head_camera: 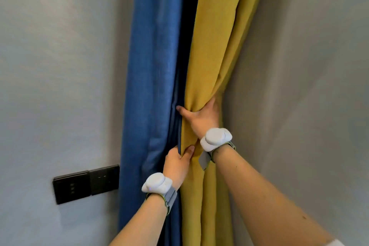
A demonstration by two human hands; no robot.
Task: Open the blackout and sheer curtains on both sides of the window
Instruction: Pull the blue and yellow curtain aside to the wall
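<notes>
A blue curtain panel (151, 66) and a yellow curtain panel (215, 46) hang bunched together between two grey walls. My right hand (201, 118) wraps around the gathered yellow fabric, thumb on its left edge by the dark gap, fingers behind the folds on the right. Lower down, my left hand (176, 164) pinches the seam where yellow meets blue, thumb on the yellow side. Both wrists wear white tracker bands. No sheer curtain or window is visible.
A grey wall (60, 86) is at the left with a black switch and socket panel (85, 183) beside the blue curtain. Another grey wall (309, 86) stands close on the right of the yellow curtain.
</notes>
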